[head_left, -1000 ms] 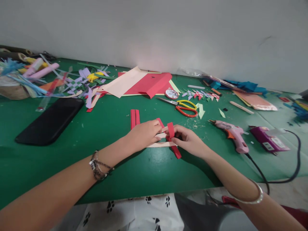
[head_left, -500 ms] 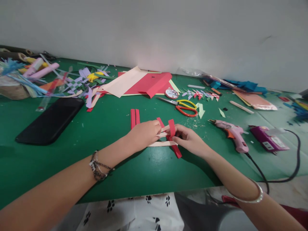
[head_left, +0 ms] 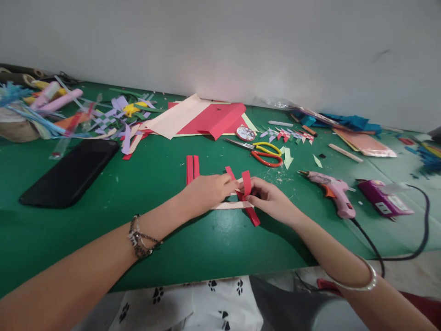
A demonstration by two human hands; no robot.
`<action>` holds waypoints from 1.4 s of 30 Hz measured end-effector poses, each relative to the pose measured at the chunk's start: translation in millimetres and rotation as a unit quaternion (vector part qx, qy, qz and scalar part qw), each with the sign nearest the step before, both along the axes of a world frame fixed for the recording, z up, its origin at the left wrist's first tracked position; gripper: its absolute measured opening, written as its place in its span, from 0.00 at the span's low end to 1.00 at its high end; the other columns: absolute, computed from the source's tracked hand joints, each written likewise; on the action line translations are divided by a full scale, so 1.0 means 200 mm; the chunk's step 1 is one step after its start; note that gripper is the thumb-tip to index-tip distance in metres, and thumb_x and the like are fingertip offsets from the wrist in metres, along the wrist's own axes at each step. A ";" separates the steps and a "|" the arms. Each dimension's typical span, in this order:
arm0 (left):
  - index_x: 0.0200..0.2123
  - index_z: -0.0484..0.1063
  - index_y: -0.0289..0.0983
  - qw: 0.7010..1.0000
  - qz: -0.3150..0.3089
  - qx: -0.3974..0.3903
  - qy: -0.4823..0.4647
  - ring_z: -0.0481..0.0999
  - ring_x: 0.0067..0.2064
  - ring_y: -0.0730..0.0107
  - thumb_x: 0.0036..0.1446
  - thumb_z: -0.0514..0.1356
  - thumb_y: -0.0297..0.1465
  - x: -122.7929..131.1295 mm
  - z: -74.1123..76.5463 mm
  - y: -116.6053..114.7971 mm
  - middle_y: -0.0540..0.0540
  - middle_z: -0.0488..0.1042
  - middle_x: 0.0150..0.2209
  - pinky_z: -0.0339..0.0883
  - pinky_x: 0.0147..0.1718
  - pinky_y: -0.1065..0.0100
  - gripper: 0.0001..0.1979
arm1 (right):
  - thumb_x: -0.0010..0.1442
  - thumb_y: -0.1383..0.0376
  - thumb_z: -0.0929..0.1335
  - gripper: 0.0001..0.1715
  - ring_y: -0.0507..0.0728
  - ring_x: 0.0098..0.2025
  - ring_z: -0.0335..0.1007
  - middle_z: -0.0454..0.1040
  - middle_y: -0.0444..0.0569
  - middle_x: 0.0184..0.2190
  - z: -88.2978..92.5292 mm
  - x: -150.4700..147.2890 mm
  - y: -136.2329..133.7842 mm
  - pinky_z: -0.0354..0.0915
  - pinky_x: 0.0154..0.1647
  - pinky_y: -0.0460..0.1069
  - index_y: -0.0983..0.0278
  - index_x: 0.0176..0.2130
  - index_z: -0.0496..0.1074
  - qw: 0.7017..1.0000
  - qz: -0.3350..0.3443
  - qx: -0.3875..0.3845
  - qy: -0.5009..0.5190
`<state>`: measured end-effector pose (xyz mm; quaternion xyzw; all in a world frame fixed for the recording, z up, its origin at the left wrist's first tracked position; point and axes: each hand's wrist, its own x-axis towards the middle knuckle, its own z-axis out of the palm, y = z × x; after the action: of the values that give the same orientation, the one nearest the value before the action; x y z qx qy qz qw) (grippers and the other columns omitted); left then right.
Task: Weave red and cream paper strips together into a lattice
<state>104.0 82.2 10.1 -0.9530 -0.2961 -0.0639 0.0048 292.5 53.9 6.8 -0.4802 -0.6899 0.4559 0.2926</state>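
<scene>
Cream paper strips (head_left: 229, 206) lie crosswise with red paper strips (head_left: 253, 216) between my two hands on the green table. My left hand (head_left: 206, 193) covers the cream strips, its fingertips closed on them close to the crossing. With thumb and fingers, my right hand (head_left: 267, 195) pinches an upright red paper strip (head_left: 246, 181) where it meets the cream ones. Two more red strips (head_left: 193, 168) lie side by side just beyond my left hand. The left ends of the cream strips are hidden beneath my left hand.
Scissors (head_left: 262, 151) lie behind my hands, in front of red and cream paper sheets (head_left: 213, 119). At left is a black phone (head_left: 70, 172) near woven paper scraps (head_left: 106, 120). A pink glue gun (head_left: 330, 191) and its cord, with a purple box (head_left: 384, 197), occupy the right.
My left hand has shifted slightly to the right, its fingers reaching farther over the cream strips toward the right hand. The right hand keeps its pinch in nearly the same place.
</scene>
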 end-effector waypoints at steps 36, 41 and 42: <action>0.31 0.69 0.32 0.986 0.040 -0.154 -0.047 0.69 0.34 0.72 0.57 0.53 0.26 0.02 0.02 0.03 0.46 0.67 0.37 0.59 0.29 0.73 0.06 | 0.48 0.71 0.62 0.03 0.51 0.33 0.61 0.64 0.46 0.32 0.00 0.00 0.00 0.58 0.34 0.48 0.63 0.27 0.62 0.999 0.014 0.040 -0.032; 0.31 0.69 0.33 0.989 0.045 -0.131 -0.043 0.68 0.32 0.71 0.58 0.50 0.26 0.01 0.01 0.02 0.46 0.67 0.35 0.58 0.26 0.72 0.09 | 0.48 0.70 0.62 0.03 0.51 0.32 0.60 0.64 0.46 0.32 0.01 0.00 0.00 0.58 0.33 0.48 0.63 0.28 0.62 0.999 0.015 0.038 -0.034; 0.32 0.69 0.33 0.990 0.042 -0.124 -0.048 0.68 0.32 0.71 0.59 0.49 0.27 0.01 0.01 0.02 0.46 0.67 0.35 0.58 0.25 0.72 0.10 | 0.48 0.70 0.62 0.03 0.51 0.32 0.60 0.64 0.46 0.32 0.01 0.00 0.00 0.58 0.32 0.48 0.63 0.27 0.62 0.998 0.015 0.038 -0.037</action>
<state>105.8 86.1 12.5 -0.9288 -0.3413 -0.0715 -0.1252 291.6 53.6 8.7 -0.4751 -0.7240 0.4158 0.2780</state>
